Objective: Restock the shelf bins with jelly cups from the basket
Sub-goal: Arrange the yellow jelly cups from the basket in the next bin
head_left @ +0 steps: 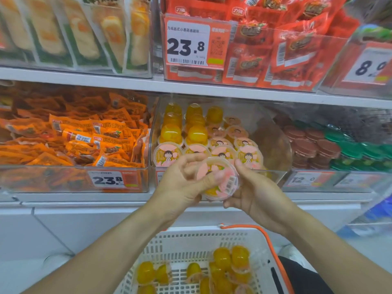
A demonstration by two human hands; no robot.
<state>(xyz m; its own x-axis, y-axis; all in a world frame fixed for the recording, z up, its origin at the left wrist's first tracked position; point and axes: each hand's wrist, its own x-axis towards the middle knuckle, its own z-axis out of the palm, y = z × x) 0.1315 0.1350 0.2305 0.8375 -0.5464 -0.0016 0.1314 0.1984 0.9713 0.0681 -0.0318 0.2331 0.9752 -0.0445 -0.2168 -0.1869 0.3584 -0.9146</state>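
While your left hand (pixel 182 183) and right hand (pixel 252 194) both grip one jelly cup (pixel 218 179) before the clear shelf bin (pixel 273 145) | more cups lie in the white basket (pixel 191 242) below.

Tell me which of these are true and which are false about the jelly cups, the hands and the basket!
1. Both hands hold one round plastic jelly cup with a pink lid. True: the left hand and the right hand both grip it.
2. The white plastic basket with an orange handle has nothing in it. False: yellow jelly cups lie in it.
3. The clear plastic shelf bin behind the hands already has jelly cups inside. True.
4. The bin to the left of the jelly bin holds green bottles. False: it holds orange snack packets.
5. The held cup is already resting inside the bin. False: it is in front of the bin, above the basket.
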